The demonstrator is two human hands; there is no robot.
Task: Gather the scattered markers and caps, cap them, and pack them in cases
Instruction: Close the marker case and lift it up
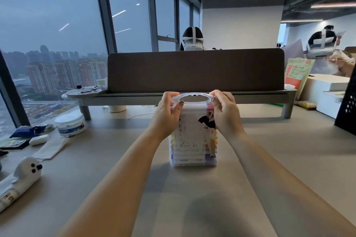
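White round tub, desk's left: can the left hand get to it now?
Probably, but not at once: the left hand grips the marker case; bare desk lies between it and the white round tub.

1. The case (192, 140) is clear plastic and stands upright on its narrow end in the middle of the desk (269, 159), nearer the far edge.
2. Its handle (192, 96), with an oval hole, is on top. The left hand (167, 113) and right hand (227, 113) grip the upper corners.
3. A white printed sheet with a dark cartoon figure fills its front.
4. Markers (214, 140) lie stacked flat inside, with yellow, orange and purple ends showing at the sides.
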